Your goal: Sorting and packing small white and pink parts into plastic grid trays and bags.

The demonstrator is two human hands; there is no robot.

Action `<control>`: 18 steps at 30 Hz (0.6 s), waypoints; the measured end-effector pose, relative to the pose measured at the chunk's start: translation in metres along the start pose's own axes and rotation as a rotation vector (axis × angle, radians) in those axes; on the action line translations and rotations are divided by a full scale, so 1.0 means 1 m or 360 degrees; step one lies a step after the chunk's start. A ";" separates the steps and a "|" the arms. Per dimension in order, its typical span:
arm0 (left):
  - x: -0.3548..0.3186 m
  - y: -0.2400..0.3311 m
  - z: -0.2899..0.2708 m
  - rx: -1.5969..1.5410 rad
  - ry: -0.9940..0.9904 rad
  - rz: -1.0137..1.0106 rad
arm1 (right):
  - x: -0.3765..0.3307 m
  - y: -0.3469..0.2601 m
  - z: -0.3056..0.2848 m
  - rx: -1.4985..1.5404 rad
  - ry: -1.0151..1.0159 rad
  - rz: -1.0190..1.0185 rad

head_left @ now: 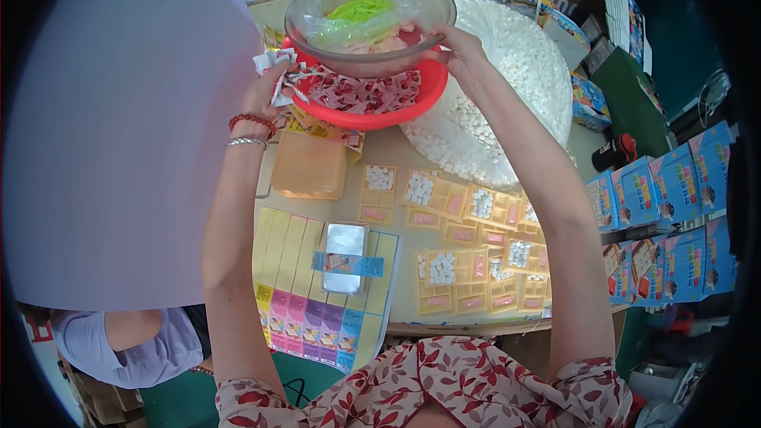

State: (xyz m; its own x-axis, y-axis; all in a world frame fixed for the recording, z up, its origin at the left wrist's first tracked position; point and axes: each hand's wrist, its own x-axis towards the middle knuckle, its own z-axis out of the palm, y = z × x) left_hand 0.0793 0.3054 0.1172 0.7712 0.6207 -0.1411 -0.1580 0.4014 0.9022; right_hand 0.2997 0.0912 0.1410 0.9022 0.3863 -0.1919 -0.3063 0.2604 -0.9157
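My right hand (460, 49) grips the right rim of a translucent grey bowl (372, 55). Inside that bowl lie a clear plastic bag with bright green strands (357, 9) and some pale pink pieces. Partly beneath the bowl is a red basin (432, 97) filled with small pink-and-white sachets (361, 93). At the basin's left edge, my left hand (268, 95) is closed round several white sachets (287, 85). A bead bracelet and a silver one circle the left wrist.
Behind my right forearm sits a big clear bag of white pellets (507, 87). Yellow compartment trays (456, 289) hold white pieces and pink packets. A clear box (346, 242) rests on a label sheet (293, 261). Blue boxes (682, 190) stand right; another person's sleeve (166, 349) shows lower left.
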 end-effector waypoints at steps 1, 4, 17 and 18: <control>-0.002 -0.002 0.001 -0.0005 -0.0015 -0.0006 | 0.001 0.001 -0.004 -0.0004 0.0023 0.0007; -0.008 0.003 -0.013 0.0024 -0.0085 -0.0185 | 0.003 0.010 -0.012 0.0012 -0.0073 0.0077; -0.087 -0.012 0.018 -0.0398 -0.0465 -0.0362 | -0.044 0.037 -0.012 -0.0439 -0.0557 0.0249; -0.095 -0.016 0.029 -0.0383 -0.0300 -0.0316 | -0.043 0.034 -0.016 -0.0436 -0.0535 0.0257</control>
State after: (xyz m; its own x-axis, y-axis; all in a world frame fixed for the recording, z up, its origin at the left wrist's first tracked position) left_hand 0.0264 0.2210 0.1279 0.8981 0.3888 -0.2058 -0.1174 0.6627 0.7397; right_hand 0.2554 0.0689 0.1128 0.6870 0.6802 -0.2557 -0.3023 -0.0525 -0.9518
